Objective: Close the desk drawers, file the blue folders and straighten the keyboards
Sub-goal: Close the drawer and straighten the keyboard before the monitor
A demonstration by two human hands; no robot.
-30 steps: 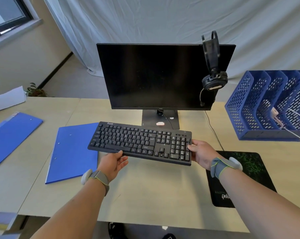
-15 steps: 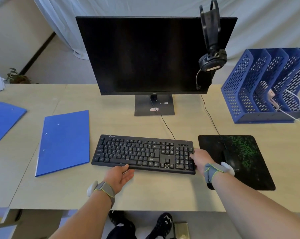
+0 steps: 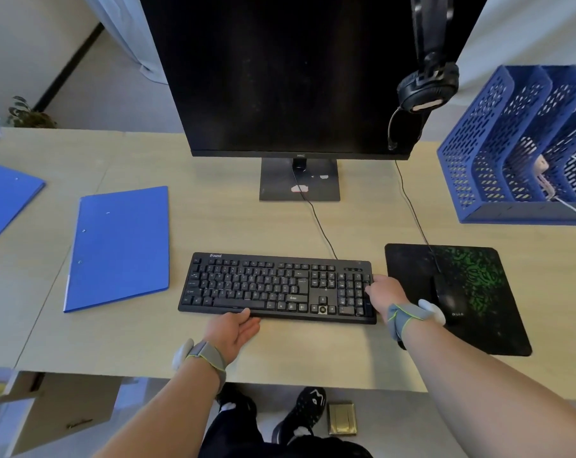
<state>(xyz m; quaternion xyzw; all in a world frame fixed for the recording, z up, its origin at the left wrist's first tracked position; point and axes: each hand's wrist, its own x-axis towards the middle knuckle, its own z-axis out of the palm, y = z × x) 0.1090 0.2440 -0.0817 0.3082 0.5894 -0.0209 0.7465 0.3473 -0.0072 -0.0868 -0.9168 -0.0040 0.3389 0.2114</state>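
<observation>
Blue is the colour of the far-left folder [image 3: 5, 196], cut off by the frame edge and lying flat on the pale wooden table [image 3: 233, 226]. Just to its right, apart from it, a second blue folder [image 3: 119, 246] lies flat and slightly askew, its near corner close to the keyboard's left end without touching. Below the table's front edge on the left, a drawer unit [image 3: 48, 411] shows, too cropped to tell whether it is closed. The black keyboard [image 3: 273, 287] lies flat near the front edge, roughly parallel to it, in front of the monitor [image 3: 296, 77] and its stand. The left hand [image 3: 235, 330] touches the keyboard's near edge about mid-length, its grip loose, thumb on top of the rim and fingers hidden underneath. The right hand [image 3: 384, 294] holds the keyboard's right end, fingers curled over the number pad's edge. A headset [image 3: 427, 84] hangs from the monitor's right corner. Right of the keyboard lies a black and green mouse mat [image 3: 478, 279] with a dark mouse [image 3: 443, 294] on it. At the far right stands a blue perforated file rack [image 3: 471, 150], a white cable trailing from one slot.
</observation>
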